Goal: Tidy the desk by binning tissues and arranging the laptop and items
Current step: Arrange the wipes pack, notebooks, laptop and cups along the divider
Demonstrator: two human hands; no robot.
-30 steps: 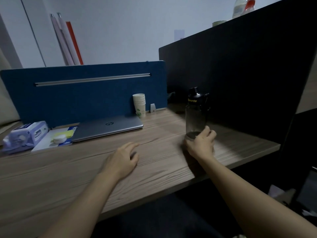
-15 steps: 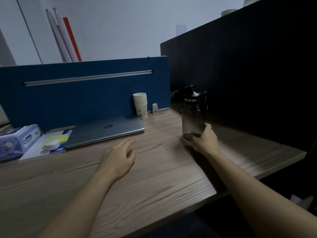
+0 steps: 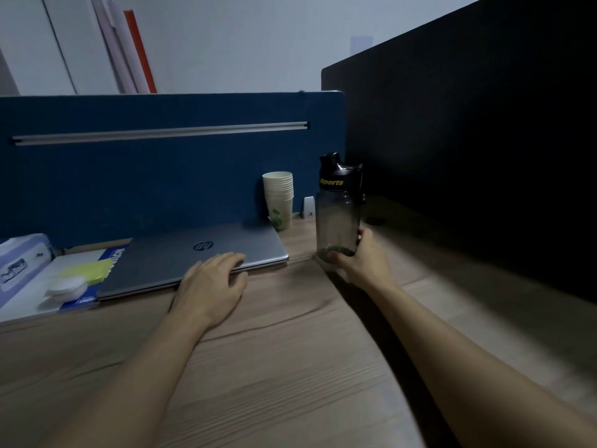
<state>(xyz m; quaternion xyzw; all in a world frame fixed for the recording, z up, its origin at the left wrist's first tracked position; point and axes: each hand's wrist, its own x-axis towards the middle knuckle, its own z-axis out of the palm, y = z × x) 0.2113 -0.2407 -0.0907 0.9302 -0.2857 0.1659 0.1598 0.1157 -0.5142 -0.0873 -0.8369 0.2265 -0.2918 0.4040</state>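
With the closed HP laptop (image 3: 193, 253) taken as the landmark, the desk (image 3: 290, 367) looked largely tidied. Far to the laptop's left, at the picture's edge, lay a pack of tissues (image 3: 22, 257) in its wrapper, against the blue partition (image 3: 145, 176). Between the pack and the laptop sat a white notebook (image 3: 42, 286) with a yellow-green pad (image 3: 89, 271) and a small round white object (image 3: 66, 287) on top; the laptop's left end overlapped the notebook. No loose tissues showed anywhere on the wood, so the binning appeared done, though no bin was in view to confirm it.

The laptop itself lay shut, its back close to the partition, a little askew to the desk's front edge. The left hand (image 3: 211, 286) was relaxed, fingers nearly straight, with the fingertips (image 3: 232, 261) resting on the laptop's near edge, toward its right end. It seemed placed to nudge or square the laptop, which I judged still unfinished.

Just behind the laptop's right rear corner stood 1 stack of paper cups (image 3: 278, 198), and beside that a small white clip-like piece (image 3: 308, 206) at the partition's foot. To the right of the laptop, the right hand (image 3: 358, 261) grasped the base of a dark sports bottle (image 3: 339, 205), fingers curled round its bottom and thumb up its side. The bottle stood upright, near the cups; whether it rested on the desk or was held just above I could not tell. Settling it and straightening the laptop looked like what remained.
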